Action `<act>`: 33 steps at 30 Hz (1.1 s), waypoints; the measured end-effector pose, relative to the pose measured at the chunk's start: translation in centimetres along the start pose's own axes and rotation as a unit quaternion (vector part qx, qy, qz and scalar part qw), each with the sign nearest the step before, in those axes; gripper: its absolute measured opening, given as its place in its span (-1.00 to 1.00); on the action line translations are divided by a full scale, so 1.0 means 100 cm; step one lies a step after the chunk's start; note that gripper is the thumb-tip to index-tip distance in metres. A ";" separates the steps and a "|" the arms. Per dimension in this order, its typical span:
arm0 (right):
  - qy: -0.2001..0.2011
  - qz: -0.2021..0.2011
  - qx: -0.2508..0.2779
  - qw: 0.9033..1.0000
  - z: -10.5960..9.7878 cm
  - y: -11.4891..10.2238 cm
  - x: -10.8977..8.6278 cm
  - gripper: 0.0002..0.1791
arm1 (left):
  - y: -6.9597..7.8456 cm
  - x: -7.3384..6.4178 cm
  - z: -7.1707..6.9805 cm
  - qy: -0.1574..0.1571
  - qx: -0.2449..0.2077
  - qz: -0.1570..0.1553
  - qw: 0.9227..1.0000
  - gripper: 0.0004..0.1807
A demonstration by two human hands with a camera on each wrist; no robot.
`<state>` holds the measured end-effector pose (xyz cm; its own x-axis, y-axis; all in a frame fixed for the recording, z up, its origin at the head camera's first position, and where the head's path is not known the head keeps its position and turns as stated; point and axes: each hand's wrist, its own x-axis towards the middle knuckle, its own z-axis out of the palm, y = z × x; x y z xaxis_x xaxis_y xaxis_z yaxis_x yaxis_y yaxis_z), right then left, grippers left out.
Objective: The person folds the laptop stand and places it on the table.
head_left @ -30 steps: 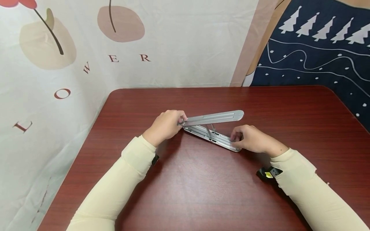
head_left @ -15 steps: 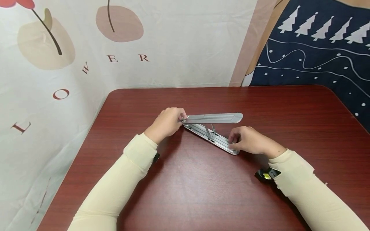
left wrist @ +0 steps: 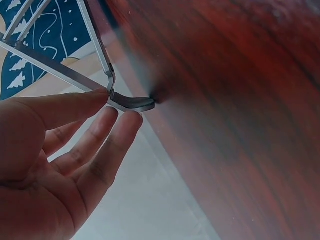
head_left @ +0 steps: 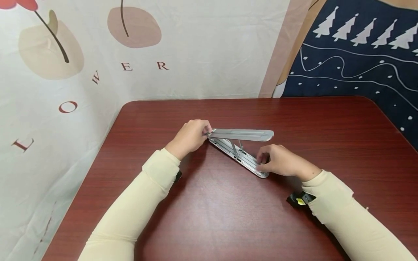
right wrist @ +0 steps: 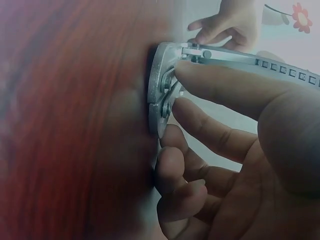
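A silver folding laptop stand [head_left: 241, 134] rests on the table, its upper arm raised over its base and a short strut between them. My left hand [head_left: 192, 135] pinches its hinged left end. In the left wrist view the thumb lies on the metal bar [left wrist: 60, 72] beside a dark curved lip [left wrist: 134, 103], with fingertips underneath. At the base's near right end my right hand [head_left: 283, 161] pinches the metal with thumb and fingers. The right wrist view shows this silver end [right wrist: 159, 75] close up, with a row of square slots along one bar [right wrist: 285, 69].
The dark red wooden table [head_left: 215, 217] extends around the stand. Behind it hangs a pale printed cloth [head_left: 209, 50], and a navy cloth with white trees [head_left: 356, 65] is at the right. A small black device [head_left: 298, 199] sits at the right cuff.
The stand has turned clockwise: its right end has come nearer to me and slightly left, with the right hand on it. The left hand has shifted slightly away from me.
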<state>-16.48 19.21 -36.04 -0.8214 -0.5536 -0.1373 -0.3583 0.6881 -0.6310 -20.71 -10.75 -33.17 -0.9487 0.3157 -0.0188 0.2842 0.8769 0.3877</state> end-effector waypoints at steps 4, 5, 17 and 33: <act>0.001 -0.007 -0.004 1.000 0.002 -0.001 0.000 -0.84 | 0.001 0.003 0.001 0.003 0.004 0.002 1.000 -0.84; 0.001 -0.008 -0.005 1.000 0.003 -0.001 -0.001 -0.84 | 0.001 0.004 0.001 0.003 0.005 0.002 1.000 -0.84; 0.007 -0.018 -0.005 1.000 0.007 -0.009 -0.004 -0.82 | 0.004 0.012 0.004 0.003 0.005 0.005 1.000 -0.86; 0.003 -0.042 -0.008 0.999 0.014 -0.016 -0.005 -0.81 | 0.007 0.019 0.005 -0.006 0.009 0.006 1.000 -0.86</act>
<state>-14.85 17.69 -36.03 -0.7900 -0.6079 -0.0799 -0.4337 0.6461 -0.6280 -22.20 -9.35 -33.41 -0.9439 0.3294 -0.0251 0.2971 0.8795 0.3717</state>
